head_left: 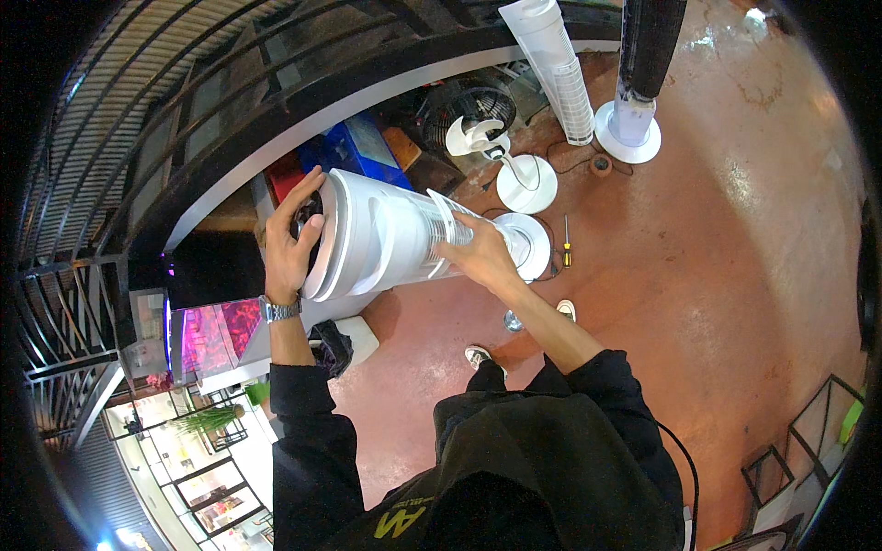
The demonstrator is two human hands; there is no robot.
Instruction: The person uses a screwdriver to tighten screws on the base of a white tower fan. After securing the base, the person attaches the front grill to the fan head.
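A tall white tower fan (381, 234) with a slatted grille stands in front of me on a round white base (528, 246). At its top, my left hand (289, 241) is closed around the rim, fingers and thumb curled over the edge beside a dark opening. Lower down, my right hand (478, 253) wraps around the grille part, next to a curved white handle-like strip (439, 213). A screwdriver (567, 258) with a yellow handle lies on the floor right of the base, near a dark cord.
Beyond the base are a small white fan (526, 186) with bare blades, a white slatted panel (554, 78) and a black column on a white round foot (628, 145). A blue box (354, 151) sits under the curved counter. A small metal bowl (513, 321) lies by my shoes.
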